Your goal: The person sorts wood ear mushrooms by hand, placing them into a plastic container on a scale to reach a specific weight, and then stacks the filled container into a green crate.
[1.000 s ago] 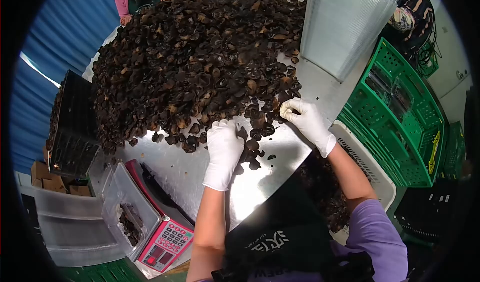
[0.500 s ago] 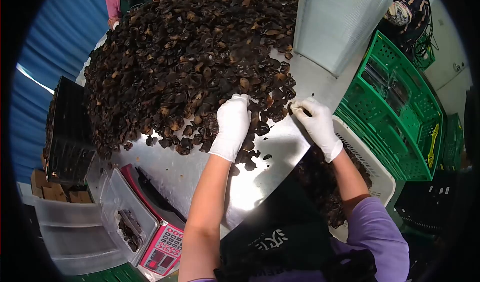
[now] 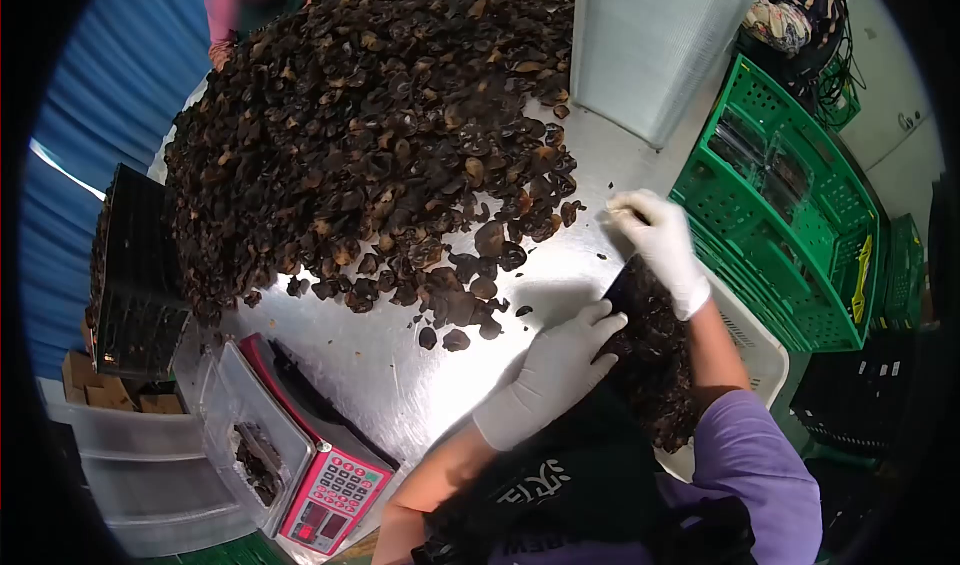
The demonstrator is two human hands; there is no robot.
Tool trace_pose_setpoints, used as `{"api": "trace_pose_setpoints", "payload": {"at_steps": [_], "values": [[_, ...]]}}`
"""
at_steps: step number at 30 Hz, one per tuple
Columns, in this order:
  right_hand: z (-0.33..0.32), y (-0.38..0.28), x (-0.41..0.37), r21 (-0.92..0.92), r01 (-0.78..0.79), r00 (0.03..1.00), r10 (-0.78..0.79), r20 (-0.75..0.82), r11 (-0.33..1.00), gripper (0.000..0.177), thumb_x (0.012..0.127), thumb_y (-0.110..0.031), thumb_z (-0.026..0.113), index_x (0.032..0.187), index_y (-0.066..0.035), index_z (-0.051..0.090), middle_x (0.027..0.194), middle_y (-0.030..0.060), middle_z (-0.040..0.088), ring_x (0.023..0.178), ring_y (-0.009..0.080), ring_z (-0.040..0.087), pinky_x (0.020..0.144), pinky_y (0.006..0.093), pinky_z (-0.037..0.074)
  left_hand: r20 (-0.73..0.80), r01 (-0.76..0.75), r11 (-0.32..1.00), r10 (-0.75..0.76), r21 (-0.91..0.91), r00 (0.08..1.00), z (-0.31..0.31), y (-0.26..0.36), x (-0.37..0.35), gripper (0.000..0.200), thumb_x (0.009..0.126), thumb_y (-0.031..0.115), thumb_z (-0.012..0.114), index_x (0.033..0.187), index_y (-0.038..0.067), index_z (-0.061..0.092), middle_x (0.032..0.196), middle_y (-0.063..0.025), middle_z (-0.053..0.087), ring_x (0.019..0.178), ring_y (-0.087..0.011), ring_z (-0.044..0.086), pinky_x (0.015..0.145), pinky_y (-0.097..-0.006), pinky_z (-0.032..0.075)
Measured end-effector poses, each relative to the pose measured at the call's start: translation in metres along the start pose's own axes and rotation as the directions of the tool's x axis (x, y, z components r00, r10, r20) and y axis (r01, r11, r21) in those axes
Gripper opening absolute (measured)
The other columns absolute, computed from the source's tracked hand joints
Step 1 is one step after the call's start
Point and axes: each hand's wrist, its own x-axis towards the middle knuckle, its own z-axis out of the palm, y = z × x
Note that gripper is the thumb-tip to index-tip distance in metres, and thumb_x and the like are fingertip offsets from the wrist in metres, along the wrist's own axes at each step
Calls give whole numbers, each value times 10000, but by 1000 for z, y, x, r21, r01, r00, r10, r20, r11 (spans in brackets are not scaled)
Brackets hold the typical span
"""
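A big heap of dark dried fungus (image 3: pixel 370 125) covers the far part of a steel table (image 3: pixel 390 365). My left hand (image 3: pixel 555 370), in a white glove, lies flat with fingers stretched at the table's near edge, next to the fungus in a white crate (image 3: pixel 755 350) below the edge. It holds nothing. My right hand (image 3: pixel 655 240), also gloved, hovers at the table's right edge above that crate, its fingertips pinched together. No piece shows between them. A few loose pieces (image 3: pixel 455 340) lie between the heap and my left hand.
A pink scale (image 3: pixel 335 490) with a clear plastic box (image 3: pixel 255 430) on it stands at the near left. Stacked clear containers (image 3: pixel 650 35) stand far right, a green crate (image 3: pixel 790 215) beside the table, a black tray (image 3: pixel 140 265) at left. Other people (image 3: pixel 250 0) work across the heap.
My left hand has come back from the heap's edge to the near table edge by the crate. My right hand has drifted right, off the heap, to above the crate.
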Motion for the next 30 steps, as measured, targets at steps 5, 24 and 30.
{"api": "trace_pose_setpoints", "payload": {"at_steps": [5,24,30], "values": [[51,-22,14,-28,53,978,-46,203,998,324,802,-181,650,1123,-143,647,776,73,621,664,224,606,629,332,483,-393,262,955,-191,138,900,-19,-42,21,93,808,113,616,884,79,656,858,-111,623,803,-295,614,727,-369,496],[-62,34,-79,-386,-159,875,311,371,909,140,761,-188,715,878,-112,726,790,112,685,747,267,663,690,345,520,-130,0,992,16,129,991,1,-13,9,148,752,155,700,850,86,614,847,-109,587,819,-299,592,725,-403,469],[18,0,-20,-189,190,976,-165,140,963,199,796,-203,676,969,-104,674,917,112,662,781,282,650,693,362,512,124,-85,949,50,302,991,-8,-6,20,274,795,176,673,1047,73,646,890,-102,605,887,-279,593,750,-371,486]]}}
